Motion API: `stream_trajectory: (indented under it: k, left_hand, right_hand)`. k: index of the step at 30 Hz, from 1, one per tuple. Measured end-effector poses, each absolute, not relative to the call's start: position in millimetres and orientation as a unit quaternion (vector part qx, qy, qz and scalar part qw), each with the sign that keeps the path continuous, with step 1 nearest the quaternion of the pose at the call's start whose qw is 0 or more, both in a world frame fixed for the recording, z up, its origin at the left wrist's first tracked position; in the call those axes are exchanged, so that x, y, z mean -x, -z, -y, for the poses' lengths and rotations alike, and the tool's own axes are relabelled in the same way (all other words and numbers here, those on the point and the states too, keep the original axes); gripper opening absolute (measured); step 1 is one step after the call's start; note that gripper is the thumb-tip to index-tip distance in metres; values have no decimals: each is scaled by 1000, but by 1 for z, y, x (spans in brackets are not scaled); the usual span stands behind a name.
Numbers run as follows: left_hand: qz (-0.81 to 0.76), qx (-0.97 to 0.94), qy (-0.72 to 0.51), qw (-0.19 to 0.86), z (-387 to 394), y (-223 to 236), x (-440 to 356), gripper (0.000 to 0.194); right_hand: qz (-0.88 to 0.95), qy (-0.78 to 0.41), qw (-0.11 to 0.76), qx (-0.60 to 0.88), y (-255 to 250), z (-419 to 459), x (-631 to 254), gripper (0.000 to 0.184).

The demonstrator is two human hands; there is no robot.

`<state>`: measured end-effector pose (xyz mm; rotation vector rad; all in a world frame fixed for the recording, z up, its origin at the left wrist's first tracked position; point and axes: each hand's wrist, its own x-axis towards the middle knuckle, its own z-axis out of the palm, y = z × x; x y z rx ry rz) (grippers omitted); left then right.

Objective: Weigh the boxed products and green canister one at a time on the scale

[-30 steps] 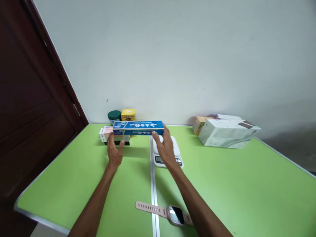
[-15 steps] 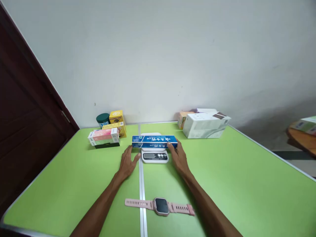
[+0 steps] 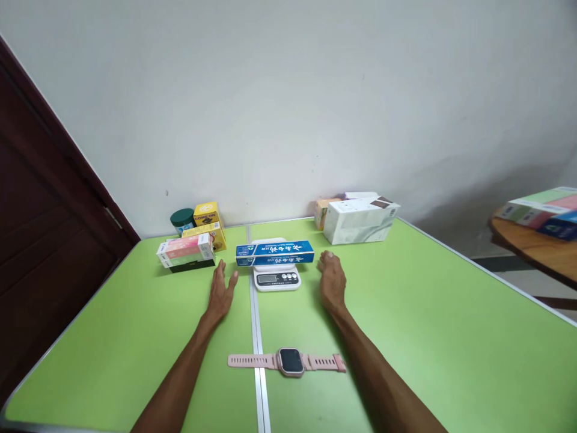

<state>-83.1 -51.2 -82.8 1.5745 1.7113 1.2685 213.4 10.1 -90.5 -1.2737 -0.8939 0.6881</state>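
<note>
A blue toothpaste box (image 3: 274, 253) lies crosswise on a white digital kitchen scale (image 3: 276, 280), overhanging it on both sides. My left hand (image 3: 220, 293) is just left of the scale, open, its thumb apart from the fingers, touching neither box nor scale. To the right of the box, my right hand (image 3: 332, 279) is also free of it, with nothing in it and its fingers loosely bent. Between my forearms lies a smartwatch (image 3: 291, 362) with a pink strap, stretched out flat. The scale's display reading is too small to make out.
At the back left stand a pink-and-white box (image 3: 186, 251), yellow boxes (image 3: 206, 211) and a green-lidded jar (image 3: 182, 218). A large white box (image 3: 359, 222) and an orange box (image 3: 321, 211) stand back right. More boxes (image 3: 538, 207) lie on a wooden stool (image 3: 518, 240) beyond the green table (image 3: 424, 325).
My right hand has let go of the toothpaste box and moved away to the right. My left hand has drawn back leftward. The view has turned slightly right.
</note>
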Motion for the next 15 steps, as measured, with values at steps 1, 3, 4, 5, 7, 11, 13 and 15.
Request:
stream_trajectory:
  k: [1,3,4,5,7,11,13,15]
  left_hand:
    - [-627,-582,-461,236,51,82,81,86]
    - [-625,-596,-455,218,51,81,73,86]
    - [-620,-604,-454,212,50,80,68,85]
    - [-613,-611,-454,211,50,79,63,83]
    - [-599,-618,-462,216,49,78,51,78]
    - [-584,-620,-472,228,51,72,30,75]
    - [-574,-629,-475,221,55,66,18,76]
    - [-560,-642,-479,210,60,58,2,77]
  right_hand:
    - [422,-288,647,566,88,-8,-212,73]
    - [465,-263,629,565,84,-3,-208,79]
    - [482,-258,623,559,82,-1,-206,81]
    - [494,-257,620,552,79,1,-204,82]
    - [504,-261,620,542,75,5,-201,81]
    - [488,-269,631,539,67,10,-202,79]
    - [477,-271,636,543,63,11,-210,80]
    - [467,-263,643,547,60,12,-225,79]
